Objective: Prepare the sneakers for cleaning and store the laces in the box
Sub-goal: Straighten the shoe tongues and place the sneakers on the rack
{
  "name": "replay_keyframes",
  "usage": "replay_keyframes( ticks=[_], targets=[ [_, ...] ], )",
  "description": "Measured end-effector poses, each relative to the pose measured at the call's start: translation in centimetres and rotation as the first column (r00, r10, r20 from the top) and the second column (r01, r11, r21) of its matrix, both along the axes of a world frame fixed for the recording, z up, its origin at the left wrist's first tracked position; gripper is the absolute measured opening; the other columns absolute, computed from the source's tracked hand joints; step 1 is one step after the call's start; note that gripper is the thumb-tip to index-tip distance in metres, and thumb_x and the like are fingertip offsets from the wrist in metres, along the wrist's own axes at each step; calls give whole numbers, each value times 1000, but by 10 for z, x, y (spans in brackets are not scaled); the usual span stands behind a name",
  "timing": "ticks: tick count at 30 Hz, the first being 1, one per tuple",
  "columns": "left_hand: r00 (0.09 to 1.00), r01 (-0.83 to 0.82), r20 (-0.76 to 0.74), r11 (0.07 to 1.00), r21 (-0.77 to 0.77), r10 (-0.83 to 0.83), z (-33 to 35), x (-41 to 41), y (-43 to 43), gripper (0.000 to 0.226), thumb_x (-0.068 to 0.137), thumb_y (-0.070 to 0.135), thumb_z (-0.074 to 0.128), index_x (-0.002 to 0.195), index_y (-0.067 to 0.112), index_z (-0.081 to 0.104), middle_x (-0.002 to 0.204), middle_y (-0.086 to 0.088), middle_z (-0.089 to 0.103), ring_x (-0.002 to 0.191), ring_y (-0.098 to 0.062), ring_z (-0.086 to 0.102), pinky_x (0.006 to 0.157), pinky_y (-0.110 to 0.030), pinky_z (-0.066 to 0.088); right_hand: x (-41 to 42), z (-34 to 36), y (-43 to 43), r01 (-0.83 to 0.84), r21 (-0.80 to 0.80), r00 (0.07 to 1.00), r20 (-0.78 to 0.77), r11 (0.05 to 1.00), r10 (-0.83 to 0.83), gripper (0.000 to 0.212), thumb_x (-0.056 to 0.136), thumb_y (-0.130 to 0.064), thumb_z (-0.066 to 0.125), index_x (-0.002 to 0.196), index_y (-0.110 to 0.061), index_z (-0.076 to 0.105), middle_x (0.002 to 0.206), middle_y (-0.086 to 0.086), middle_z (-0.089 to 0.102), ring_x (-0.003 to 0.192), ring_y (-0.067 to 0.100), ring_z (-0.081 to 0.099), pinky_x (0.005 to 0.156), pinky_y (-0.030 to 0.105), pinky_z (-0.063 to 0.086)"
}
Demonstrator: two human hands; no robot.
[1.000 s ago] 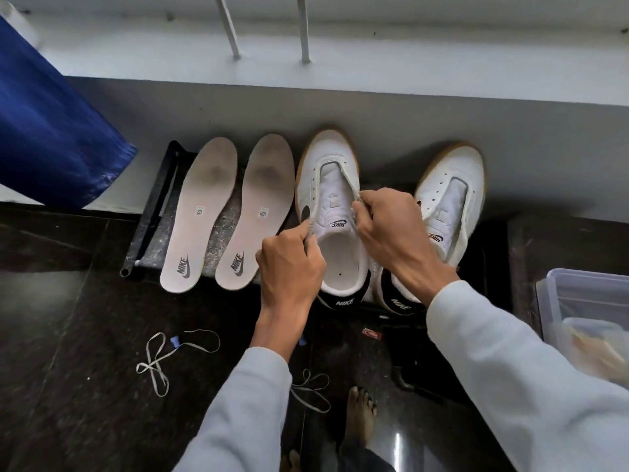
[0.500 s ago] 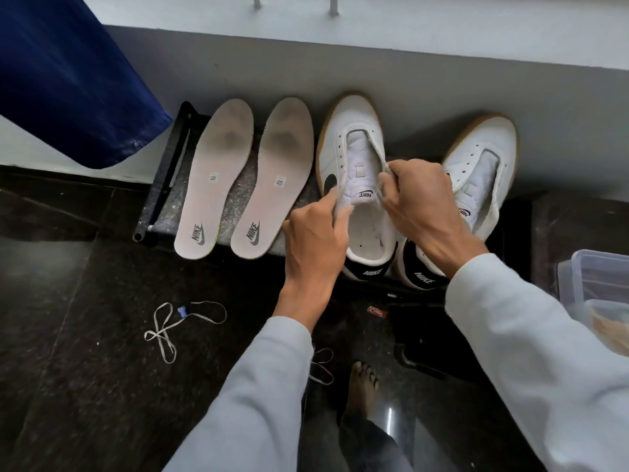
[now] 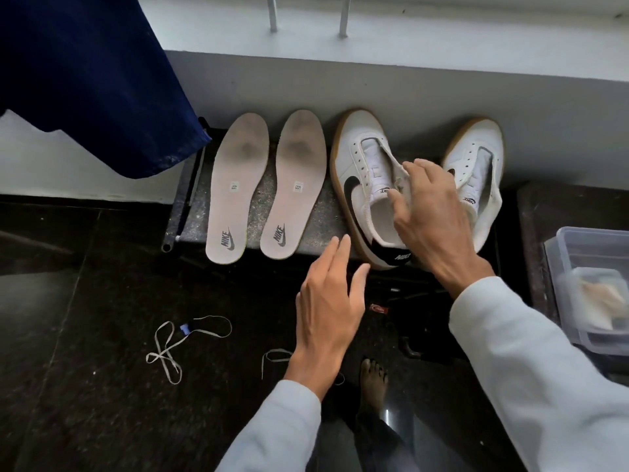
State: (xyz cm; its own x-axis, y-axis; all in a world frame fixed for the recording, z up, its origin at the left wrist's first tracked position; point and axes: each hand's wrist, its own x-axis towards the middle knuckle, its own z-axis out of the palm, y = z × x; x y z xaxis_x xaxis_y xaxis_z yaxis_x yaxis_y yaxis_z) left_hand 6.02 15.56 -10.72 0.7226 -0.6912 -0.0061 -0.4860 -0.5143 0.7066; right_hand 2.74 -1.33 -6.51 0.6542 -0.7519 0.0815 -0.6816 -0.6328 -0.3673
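Two white lace-less sneakers lean against the wall, the left sneaker (image 3: 354, 172) with a black swoosh, the right sneaker (image 3: 476, 155) partly behind my right hand. My right hand (image 3: 429, 212) hovers over the left sneaker's opening, fingers loosely spread and touching its eyelet flap. Below that shoe's heel, my left hand (image 3: 326, 308) is open in the air and holds nothing. One white lace (image 3: 170, 345) lies looped on the dark floor; a second lace (image 3: 272, 356) shows partly behind my left wrist. The clear plastic box (image 3: 585, 253) stands at the right edge.
Two Nike insoles (image 3: 238, 185) (image 3: 296, 185) lie side by side on a speckled slab (image 3: 262, 212) left of the sneakers. A blue cloth (image 3: 85, 80) hangs at the upper left. My bare foot (image 3: 372, 383) stands on the floor beside a small red scrap (image 3: 378, 309).
Both hands have let go of the left sneaker's opening. My left hand has drawn back toward me and opened; my right hand's fingers have loosened above the shoe.
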Motion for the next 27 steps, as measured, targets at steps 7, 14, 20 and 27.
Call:
replay_keyframes(
  ticks=[7,14,20,27],
  targets=[
    [996,84,-34,995,47,-83,21,-2,27,53,97,37,56,146,20,46,147,-3,51,136,-15,47,107,-22,38,-17,17,42,85,141,996,-12,986,-84,61,96,-28,55,147,-5,31,153,18,31,145,30,24,118,38,25],
    [925,-195,-327,980,25,193,49,36,-44,47,95,33,60,139,18,54,136,-2,61,124,-15,57,108,-36,45,-12,26,15,96,231,984,122,968,-127,42,95,-18,57,134,-5,48,135,12,52,128,24,46,104,20,29],
    [941,-208,-243,969,137,236,45,54,-102,41,86,52,65,115,22,68,110,3,73,104,-14,67,88,-29,53,7,13,-34,54,278,995,71,959,-76,32,95,-22,58,122,-6,57,110,12,65,103,28,61,83,33,49],
    [981,-189,-9,954,235,196,40,48,-124,16,94,21,61,98,11,73,82,-10,74,75,-31,68,61,-31,44,14,-8,-63,9,296,989,-145,955,35,24,96,-26,53,83,-6,60,85,14,65,84,34,60,63,32,31]
  ],
)
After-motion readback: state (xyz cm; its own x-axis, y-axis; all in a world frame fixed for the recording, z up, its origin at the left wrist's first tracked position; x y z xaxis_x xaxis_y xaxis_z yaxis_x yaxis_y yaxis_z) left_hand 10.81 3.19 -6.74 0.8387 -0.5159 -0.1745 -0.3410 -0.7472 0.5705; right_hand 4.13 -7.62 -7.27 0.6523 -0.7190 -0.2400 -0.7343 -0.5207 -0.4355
